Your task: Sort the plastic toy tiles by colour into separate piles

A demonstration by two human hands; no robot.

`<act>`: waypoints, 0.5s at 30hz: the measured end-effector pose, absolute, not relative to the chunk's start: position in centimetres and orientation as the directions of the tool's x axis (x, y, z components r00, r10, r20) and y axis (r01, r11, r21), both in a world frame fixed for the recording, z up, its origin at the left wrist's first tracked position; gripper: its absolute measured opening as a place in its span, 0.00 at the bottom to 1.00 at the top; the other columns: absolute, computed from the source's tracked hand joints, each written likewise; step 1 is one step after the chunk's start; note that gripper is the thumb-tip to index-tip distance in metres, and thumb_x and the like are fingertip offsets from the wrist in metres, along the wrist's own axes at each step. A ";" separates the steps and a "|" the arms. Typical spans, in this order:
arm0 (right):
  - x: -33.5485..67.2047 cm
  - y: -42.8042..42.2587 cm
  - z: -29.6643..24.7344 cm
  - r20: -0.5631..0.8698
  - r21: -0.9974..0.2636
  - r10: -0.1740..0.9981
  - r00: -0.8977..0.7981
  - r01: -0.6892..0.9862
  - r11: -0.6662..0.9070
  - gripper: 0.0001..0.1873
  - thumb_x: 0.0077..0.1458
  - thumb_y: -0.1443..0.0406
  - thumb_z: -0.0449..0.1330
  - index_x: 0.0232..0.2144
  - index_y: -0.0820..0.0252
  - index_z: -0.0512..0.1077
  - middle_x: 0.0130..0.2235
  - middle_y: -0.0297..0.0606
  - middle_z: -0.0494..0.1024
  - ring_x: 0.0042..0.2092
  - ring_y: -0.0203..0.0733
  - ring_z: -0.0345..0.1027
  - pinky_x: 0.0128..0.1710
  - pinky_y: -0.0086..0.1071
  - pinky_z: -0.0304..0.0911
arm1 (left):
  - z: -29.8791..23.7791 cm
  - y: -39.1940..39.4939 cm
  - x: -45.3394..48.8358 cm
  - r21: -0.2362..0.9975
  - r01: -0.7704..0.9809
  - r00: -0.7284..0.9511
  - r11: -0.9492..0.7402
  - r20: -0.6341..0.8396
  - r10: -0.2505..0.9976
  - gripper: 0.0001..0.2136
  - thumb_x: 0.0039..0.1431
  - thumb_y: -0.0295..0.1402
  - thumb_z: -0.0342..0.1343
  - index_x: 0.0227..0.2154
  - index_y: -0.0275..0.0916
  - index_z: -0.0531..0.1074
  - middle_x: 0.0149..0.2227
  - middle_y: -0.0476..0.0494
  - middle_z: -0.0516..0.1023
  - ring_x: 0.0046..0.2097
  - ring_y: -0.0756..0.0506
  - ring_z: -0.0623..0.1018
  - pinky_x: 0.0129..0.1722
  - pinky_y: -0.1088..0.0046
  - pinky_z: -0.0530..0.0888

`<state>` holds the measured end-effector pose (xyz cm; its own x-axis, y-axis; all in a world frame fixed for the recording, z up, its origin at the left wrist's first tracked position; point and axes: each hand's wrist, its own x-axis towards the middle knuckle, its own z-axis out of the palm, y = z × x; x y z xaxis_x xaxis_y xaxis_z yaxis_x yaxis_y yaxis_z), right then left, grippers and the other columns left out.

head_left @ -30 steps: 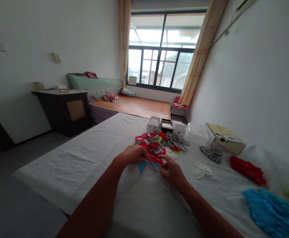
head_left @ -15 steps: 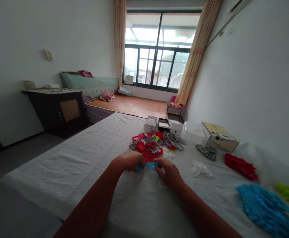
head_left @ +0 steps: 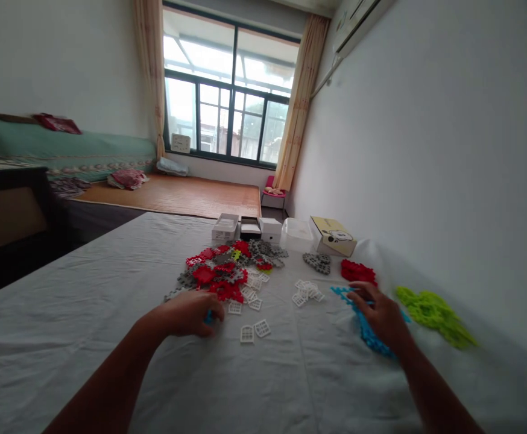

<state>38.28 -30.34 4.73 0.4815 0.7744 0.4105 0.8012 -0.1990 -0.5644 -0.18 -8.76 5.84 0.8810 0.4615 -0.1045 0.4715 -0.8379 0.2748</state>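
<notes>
My left hand [head_left: 191,312] rests on the white sheet with its fingers curled round a small blue plastic piece [head_left: 208,316], just in front of a mixed heap of red, grey and white interlocking pieces [head_left: 225,272]. My right hand [head_left: 379,312] lies to the right on a pile of blue pieces [head_left: 366,325], fingers bent over them. Whether it grips one I cannot make out. Two white window-like pieces [head_left: 254,330] lie between my hands.
Sorted piles lie on the bed: white [head_left: 307,291], grey [head_left: 316,261], red [head_left: 358,271], lime green [head_left: 432,307]. Small boxes [head_left: 242,227], a clear tub [head_left: 296,234] and a yellow carton [head_left: 333,235] stand at the far edge. The wall [head_left: 426,150] is close on the right.
My right hand has left the central heap and swung right onto the blue pile. The view has turned right with it. My left hand has stayed near the heap, holding a blue piece.
</notes>
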 end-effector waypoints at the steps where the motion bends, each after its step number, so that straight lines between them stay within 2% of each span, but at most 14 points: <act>1: 40.7 -31.8 4.2 0.418 -0.547 0.732 0.538 0.792 -0.269 0.19 0.53 0.53 0.54 0.43 0.55 0.71 0.38 0.41 0.80 0.40 0.48 0.75 0.41 0.39 0.68 | 5.9 -8.8 -0.1 0.280 0.478 0.878 -0.832 -0.121 0.463 0.15 0.43 0.32 0.61 0.38 0.49 0.77 0.40 0.52 0.78 0.39 0.46 0.76 0.38 0.75 0.68; 3: 44.7 -34.3 3.1 0.415 -0.527 0.676 0.609 0.767 -0.367 0.20 0.51 0.51 0.54 0.42 0.56 0.72 0.37 0.41 0.80 0.41 0.49 0.75 0.41 0.40 0.68 | 5.9 -8.9 0.0 0.294 0.484 0.875 -0.825 -0.141 0.463 0.16 0.41 0.31 0.62 0.37 0.48 0.77 0.39 0.52 0.78 0.39 0.45 0.76 0.38 0.75 0.68; 6: 47.3 -36.2 2.1 0.400 -0.474 0.664 0.632 0.762 -0.441 0.21 0.50 0.50 0.54 0.40 0.55 0.74 0.36 0.40 0.81 0.38 0.48 0.75 0.38 0.38 0.68 | 5.9 -9.1 0.4 0.346 0.464 0.886 -0.815 -0.184 0.426 0.16 0.41 0.26 0.59 0.36 0.47 0.77 0.37 0.52 0.79 0.37 0.47 0.76 0.38 0.76 0.69; 9: 46.6 -36.2 2.4 0.474 -0.392 0.625 0.620 0.785 -0.480 0.22 0.51 0.50 0.51 0.42 0.55 0.73 0.39 0.40 0.79 0.35 0.46 0.74 0.37 0.39 0.68 | 6.2 -9.2 0.4 0.373 0.457 0.889 -0.807 -0.187 0.417 0.18 0.41 0.25 0.58 0.38 0.46 0.77 0.38 0.52 0.79 0.38 0.47 0.76 0.39 0.76 0.69; 12: 44.3 -35.5 3.0 0.564 -0.371 0.591 0.576 0.817 -0.442 0.23 0.54 0.51 0.48 0.44 0.55 0.71 0.41 0.43 0.78 0.35 0.47 0.73 0.38 0.41 0.68 | 6.9 -9.3 -0.2 0.351 0.479 0.876 -0.804 -0.139 0.461 0.18 0.42 0.26 0.60 0.39 0.46 0.76 0.41 0.52 0.78 0.39 0.47 0.76 0.41 0.76 0.69; 15: 42.0 -34.7 2.8 0.579 -0.371 0.636 0.510 0.860 -0.352 0.20 0.55 0.51 0.47 0.44 0.50 0.69 0.42 0.44 0.76 0.36 0.50 0.73 0.38 0.44 0.67 | 7.4 -9.3 -0.8 0.279 0.510 0.859 -0.814 -0.122 0.496 0.18 0.42 0.27 0.61 0.39 0.47 0.76 0.41 0.52 0.78 0.40 0.47 0.76 0.40 0.76 0.68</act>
<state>42.00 -34.71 2.77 0.5101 0.6361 0.5790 0.8595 -0.3518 -0.3708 -0.77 -9.26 7.36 0.8595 0.4963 -0.1224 0.5097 -0.8140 0.2786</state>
